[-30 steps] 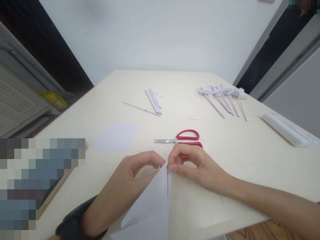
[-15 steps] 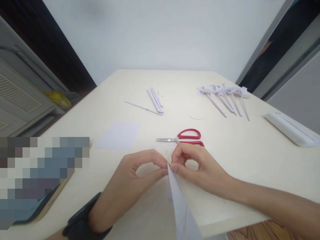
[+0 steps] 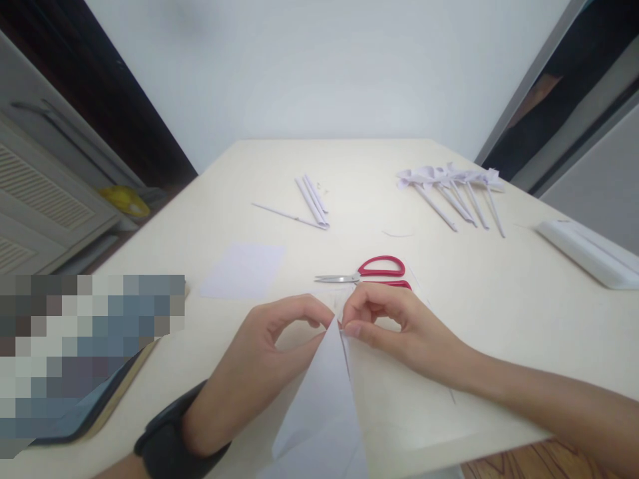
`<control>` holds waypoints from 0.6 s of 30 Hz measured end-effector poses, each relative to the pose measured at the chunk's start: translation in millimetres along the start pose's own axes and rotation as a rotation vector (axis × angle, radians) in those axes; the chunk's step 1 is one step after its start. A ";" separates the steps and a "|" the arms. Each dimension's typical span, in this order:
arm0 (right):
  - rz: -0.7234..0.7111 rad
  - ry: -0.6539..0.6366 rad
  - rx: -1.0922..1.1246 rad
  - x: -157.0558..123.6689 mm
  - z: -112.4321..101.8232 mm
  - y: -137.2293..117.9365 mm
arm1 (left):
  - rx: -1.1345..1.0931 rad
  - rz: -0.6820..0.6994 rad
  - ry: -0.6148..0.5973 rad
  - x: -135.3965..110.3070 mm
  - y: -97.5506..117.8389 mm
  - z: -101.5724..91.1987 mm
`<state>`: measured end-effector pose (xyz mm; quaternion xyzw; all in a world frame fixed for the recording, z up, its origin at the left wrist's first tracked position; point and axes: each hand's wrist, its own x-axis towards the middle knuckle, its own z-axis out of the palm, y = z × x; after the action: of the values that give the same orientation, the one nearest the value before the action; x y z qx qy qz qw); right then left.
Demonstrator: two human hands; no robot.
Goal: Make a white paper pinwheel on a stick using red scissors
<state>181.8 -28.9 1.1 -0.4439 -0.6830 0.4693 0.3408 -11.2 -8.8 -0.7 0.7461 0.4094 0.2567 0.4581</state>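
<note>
A sheet of white paper [image 3: 327, 399] hangs down toward me with its pointed corner up between both hands. My left hand [image 3: 279, 352] pinches it near that tip; the paper partly covers the fingertips. Thumb and index finger of my right hand [image 3: 384, 319] are pressed together on the other side of the tip, at the paper's edge. Just beyond the right hand lie scissors [image 3: 382, 266] with red handles, blades pointing left; the hand overlaps the lower handle. A flat white paper square [image 3: 244, 269] rests to the left.
Rolled paper sticks [image 3: 312, 199] lie at the table's middle back, beside a thin stick [image 3: 284, 214]. Several paper pinwheels [image 3: 449, 183] are at the back right. A long white object [image 3: 589, 253] sits at the right edge. A blurred-out flat item [image 3: 100, 359] takes up the left.
The hanging paper has swung left and turned, so its broad face now shows. Both hands stay pinched at its tip. The view has shifted slightly.
</note>
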 end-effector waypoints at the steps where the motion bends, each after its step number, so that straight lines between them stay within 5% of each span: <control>1: 0.003 -0.004 0.004 0.1 -0.3 0.0 | 0.001 -0.003 0.002 -0.1 0.2 -0.1; 18: -0.027 -0.038 0.024 -0.2 -1.5 2.1 | -0.017 0.007 -0.013 1.7 1.2 0.7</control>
<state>183.8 -28.2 -0.4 -0.4215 -0.6896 0.4812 0.3394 -9.3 -7.9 0.0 0.7452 0.4016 0.2568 0.4664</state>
